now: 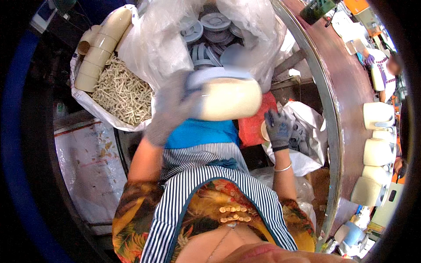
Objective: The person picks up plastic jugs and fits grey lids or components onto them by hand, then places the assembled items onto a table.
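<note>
Right of printed white wrapping (90, 171), left hand (172, 104) clasps cream container (231, 98), grip unclear for right hand (278, 129).

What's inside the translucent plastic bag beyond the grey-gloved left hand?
The bag shows round grey-blue lid-like discs, some lying flat, some on edge. Anything deeper is covered by them.

Grey gloves (168, 109) cover both hands (278, 130), and a pale bangle (283, 168) circles the right wrist. A dark-and-white striped apron (184, 186) with teal edging overlies a dark shirt (136, 210) patterned with yellow and red foliage. Gold-coloured beadlike ornaments (235, 218) and a thin chain (219, 244) show at the neckline.
</note>
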Tool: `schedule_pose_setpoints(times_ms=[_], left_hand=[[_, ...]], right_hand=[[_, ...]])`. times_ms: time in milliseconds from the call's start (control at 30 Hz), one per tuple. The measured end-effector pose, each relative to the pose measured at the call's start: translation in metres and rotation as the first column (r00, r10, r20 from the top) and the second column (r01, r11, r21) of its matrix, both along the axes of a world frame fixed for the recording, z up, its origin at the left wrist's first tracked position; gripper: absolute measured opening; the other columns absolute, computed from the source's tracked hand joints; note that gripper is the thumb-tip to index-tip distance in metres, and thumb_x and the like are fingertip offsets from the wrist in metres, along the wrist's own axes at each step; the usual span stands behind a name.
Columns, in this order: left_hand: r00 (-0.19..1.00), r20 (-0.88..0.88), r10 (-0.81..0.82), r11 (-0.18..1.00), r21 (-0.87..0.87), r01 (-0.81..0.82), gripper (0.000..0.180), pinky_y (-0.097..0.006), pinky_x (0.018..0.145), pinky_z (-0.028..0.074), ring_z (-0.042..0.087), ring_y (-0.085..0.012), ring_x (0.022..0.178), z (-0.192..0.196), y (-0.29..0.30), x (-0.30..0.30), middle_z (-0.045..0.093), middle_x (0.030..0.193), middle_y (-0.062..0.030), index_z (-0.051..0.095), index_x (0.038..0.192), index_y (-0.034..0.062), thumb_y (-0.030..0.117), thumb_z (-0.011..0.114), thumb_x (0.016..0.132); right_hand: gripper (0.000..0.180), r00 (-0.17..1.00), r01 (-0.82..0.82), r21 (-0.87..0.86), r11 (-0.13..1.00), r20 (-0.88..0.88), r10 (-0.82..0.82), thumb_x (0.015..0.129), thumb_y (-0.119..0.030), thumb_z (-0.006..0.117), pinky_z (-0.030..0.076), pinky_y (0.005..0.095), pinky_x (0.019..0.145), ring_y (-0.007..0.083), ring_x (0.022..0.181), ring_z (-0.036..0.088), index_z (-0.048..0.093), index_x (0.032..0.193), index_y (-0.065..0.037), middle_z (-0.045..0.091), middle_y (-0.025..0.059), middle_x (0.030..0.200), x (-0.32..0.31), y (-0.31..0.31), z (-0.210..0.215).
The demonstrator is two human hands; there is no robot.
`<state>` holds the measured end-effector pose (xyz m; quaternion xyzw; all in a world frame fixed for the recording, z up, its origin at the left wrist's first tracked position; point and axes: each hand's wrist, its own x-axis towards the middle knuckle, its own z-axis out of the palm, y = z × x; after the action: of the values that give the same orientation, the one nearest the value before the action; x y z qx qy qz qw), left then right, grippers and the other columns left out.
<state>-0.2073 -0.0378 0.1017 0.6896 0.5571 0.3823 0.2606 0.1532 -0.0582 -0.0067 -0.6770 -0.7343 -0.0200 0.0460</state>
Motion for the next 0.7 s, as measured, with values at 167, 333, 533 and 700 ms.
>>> schedule_pose_setpoints(times_ms=[167, 333, 533, 700], left_hand=[[0.627, 0.521, 0.579, 0.791, -0.173, -0.586, 0.032, -0.031, 0.091, 0.043, 0.054, -0.0186, 0.101, -0.04, -0.073, -0.096, 0.059, 0.108, -0.0107, 0.056, 0.116, -0.005, 0.016, 0.059, 0.092], [0.782, 0.138, 0.607, 0.784, 0.057, -0.618, 0.03, -0.039, 0.084, 0.048, 0.056, -0.0285, 0.099, -0.072, -0.124, -0.12, 0.057, 0.11, -0.0151, 0.057, 0.119, 0.0005, 0.013, 0.058, 0.091], [0.834, -0.202, 0.514, 0.821, 0.396, -0.41, 0.048, -0.043, 0.081, 0.049, 0.059, -0.0351, 0.095, -0.033, -0.11, -0.098, 0.059, 0.109, -0.0199, 0.056, 0.119, -0.0011, 0.024, 0.07, 0.08], [0.83, 0.296, 0.473, 0.847, 0.106, -0.521, 0.05, -0.045, 0.08, 0.05, 0.059, -0.0357, 0.097, -0.07, -0.1, -0.108, 0.06, 0.11, -0.0196, 0.053, 0.119, -0.001, 0.025, 0.071, 0.08]], right_hand=[[0.029, 0.858, -0.51, 0.259, 0.82, 0.082, 0.508, 0.083, -0.022, 0.061, 0.05, 0.0429, 0.078, 0.0313, 0.094, 0.06, 0.065, 0.111, -0.014, 0.062, 0.012, 0.104, -0.097, 0.159, 0.023], [0.049, 0.83, -0.453, -0.214, 0.866, 0.254, 0.497, 0.09, -0.033, 0.046, 0.035, 0.0569, 0.101, 0.0307, 0.122, 0.051, 0.045, 0.138, -0.025, 0.054, 0.0121, 0.132, -0.149, 0.289, -0.046], [0.052, 0.785, -0.495, 0.121, 0.86, 0.487, 0.384, 0.088, -0.046, 0.047, 0.033, 0.0558, 0.102, 0.0382, 0.124, 0.048, 0.05, 0.136, -0.028, 0.051, 0.0134, 0.138, -0.128, 0.311, -0.099], [0.053, 0.848, -0.286, -0.039, 0.957, -0.476, 0.234, 0.086, -0.032, 0.063, 0.049, 0.0377, 0.091, 0.0306, 0.107, 0.061, 0.052, 0.136, -0.018, 0.057, 0.0184, 0.13, -0.128, 0.226, 0.007]])
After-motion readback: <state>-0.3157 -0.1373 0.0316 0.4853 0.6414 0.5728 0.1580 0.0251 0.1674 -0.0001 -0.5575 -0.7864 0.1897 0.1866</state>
